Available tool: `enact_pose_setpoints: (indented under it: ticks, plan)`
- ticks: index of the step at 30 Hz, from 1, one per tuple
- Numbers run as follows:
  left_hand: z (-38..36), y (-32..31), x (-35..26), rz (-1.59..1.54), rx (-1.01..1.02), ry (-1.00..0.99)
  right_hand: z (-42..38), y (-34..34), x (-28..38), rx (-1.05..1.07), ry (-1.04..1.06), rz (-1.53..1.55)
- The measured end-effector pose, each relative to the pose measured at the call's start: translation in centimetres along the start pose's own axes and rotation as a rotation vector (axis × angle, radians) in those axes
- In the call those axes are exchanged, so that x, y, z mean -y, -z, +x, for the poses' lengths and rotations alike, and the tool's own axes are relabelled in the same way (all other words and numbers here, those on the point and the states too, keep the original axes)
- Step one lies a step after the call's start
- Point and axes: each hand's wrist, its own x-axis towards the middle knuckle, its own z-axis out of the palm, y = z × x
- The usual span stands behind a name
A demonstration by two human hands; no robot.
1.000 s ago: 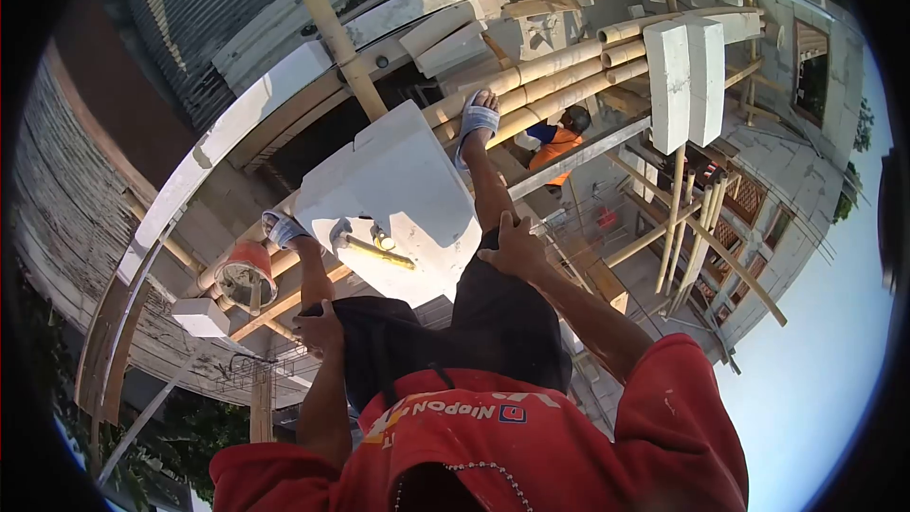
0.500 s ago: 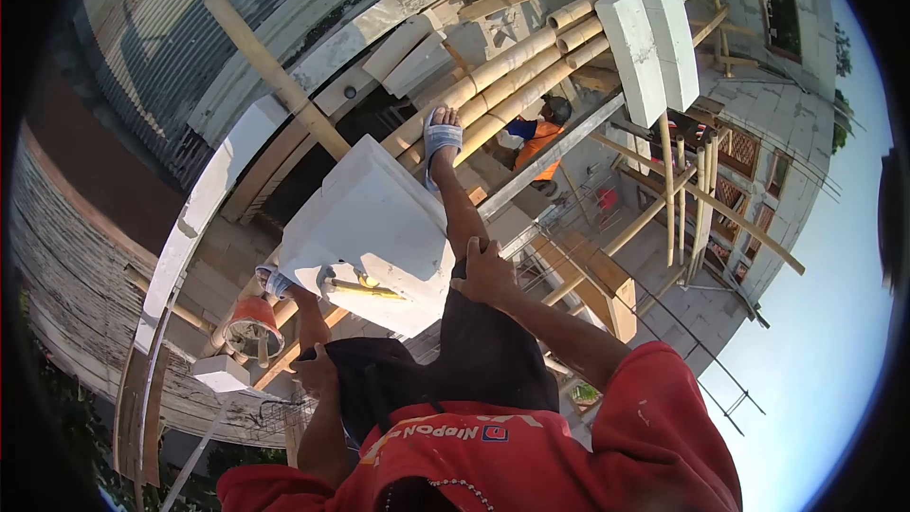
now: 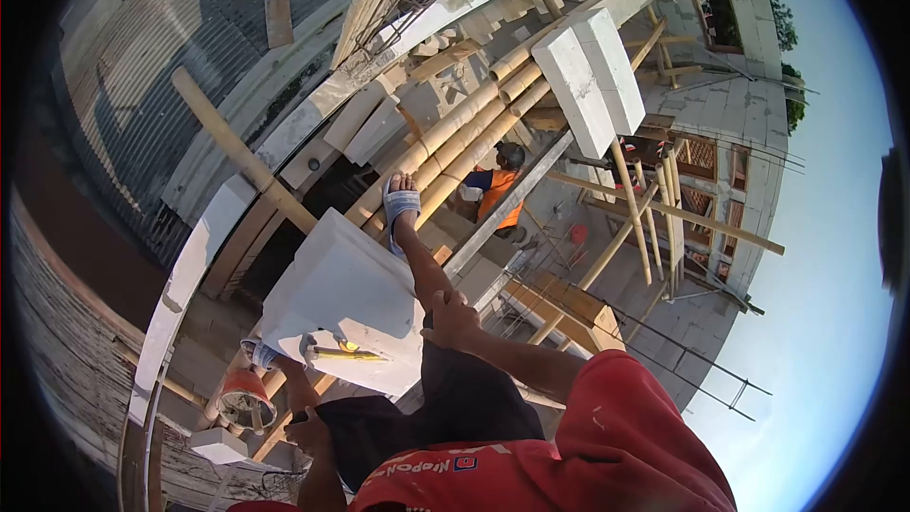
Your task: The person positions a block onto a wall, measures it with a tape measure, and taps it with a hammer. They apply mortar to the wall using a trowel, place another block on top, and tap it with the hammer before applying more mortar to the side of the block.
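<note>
My right hand [image 3: 453, 322] is at my right knee, fingers curled round the hem of my dark shorts [image 3: 474, 384]. Lower down, my left hand [image 3: 310, 431] closes on the other leg of the shorts, partly hidden by its own forearm. Between my legs stands a large white block [image 3: 332, 275]. On its near, sunlit part lies a thin yellow tool [image 3: 349, 355] with a small round yellow piece beside it. My right sandalled foot [image 3: 401, 197] rests on bamboo poles [image 3: 445, 142]; my left foot [image 3: 258, 353] is beyond the block's left side.
A red bucket [image 3: 246, 400] with a grey-smeared inside sits near my left foot, above a small white block [image 3: 220, 446]. Two long white blocks [image 3: 588, 85] lie across the poles. Below, a person in an orange vest [image 3: 498, 194] works among bamboo props [image 3: 630, 213]. Corrugated roofing [image 3: 180, 66] spreads left.
My view has shifted, so the block, poles and bucket sit farther left in it. Both hands stay at my shorts. The person below has moved little.
</note>
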Motion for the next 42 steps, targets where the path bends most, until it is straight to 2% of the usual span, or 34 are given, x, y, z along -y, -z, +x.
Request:
enact_pose_setpoints:
  ticks: [10, 13, 17, 20, 32, 42]
  plan:
    - [0.9, -1.7, 0.8, 0.028, -0.026, 0.015, 0.4, -0.4, -0.1, 0.004, -0.001, -0.048]
    - [0.1, -0.5, 0.3, 0.007, 0.010, 0.042, 0.3, 0.0, 0.0, 0.001, 0.007, -0.066]
    - [-0.8, -0.4, -0.1, -0.020, -0.050, 0.093, 0.5, -0.5, -0.1, -0.024, 0.030, -0.093]
    - [-0.4, -1.2, 0.5, -0.015, -0.047, 0.045, 0.3, -0.1, 0.2, -0.017, 0.023, -0.103]
    - [-0.2, -1.8, 0.5, 0.010, -0.070, 0.060, 0.4, 0.5, 0.5, 0.032, -0.014, -0.098]
    - [-2.0, 1.4, -0.8, -0.048, 0.004, 0.087, 0.4, 1.0, 0.7, 0.077, -0.023, -0.081]
